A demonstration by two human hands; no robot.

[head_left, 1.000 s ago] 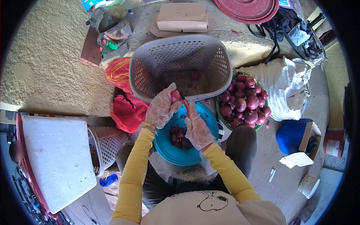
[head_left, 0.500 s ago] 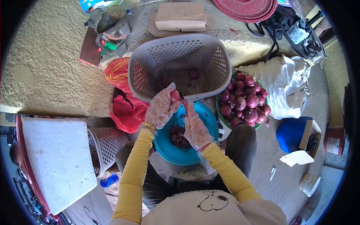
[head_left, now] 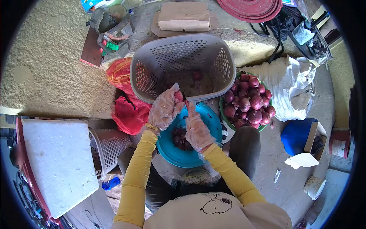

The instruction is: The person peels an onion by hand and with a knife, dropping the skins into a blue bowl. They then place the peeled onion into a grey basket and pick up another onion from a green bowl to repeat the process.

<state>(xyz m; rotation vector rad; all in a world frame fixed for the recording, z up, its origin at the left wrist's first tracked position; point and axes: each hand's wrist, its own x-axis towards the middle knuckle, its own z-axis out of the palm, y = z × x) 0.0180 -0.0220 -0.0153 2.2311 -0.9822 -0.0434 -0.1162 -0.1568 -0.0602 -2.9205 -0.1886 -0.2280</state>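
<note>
My left hand (head_left: 164,110), in a clear plastic glove, is closed around a red onion (head_left: 178,97). Against the onion's right side, my gloved right hand (head_left: 198,131) grips what looks like a small knife (head_left: 185,98), thin and dark; the fingers cover most of it. Both hands are over a turquoise basin (head_left: 173,158) holding dark red onion skins (head_left: 179,138). Just beyond them stands a grey perforated basket (head_left: 183,44) with one red onion (head_left: 197,75) plainly visible on its bottom. To the right, a green bowl (head_left: 222,110) is heaped with red onions (head_left: 249,101).
A white sack (head_left: 280,82) lies beyond the bowl. Red mesh bags (head_left: 131,112) sit left of the basket. Nearer on the left are a white foam board (head_left: 57,164) and another perforated basket (head_left: 112,147). A blue container (head_left: 297,137) stands at right.
My right hand has turned slightly and shifted a little left over the basin. My left hand keeps the onion in nearly the same place.
</note>
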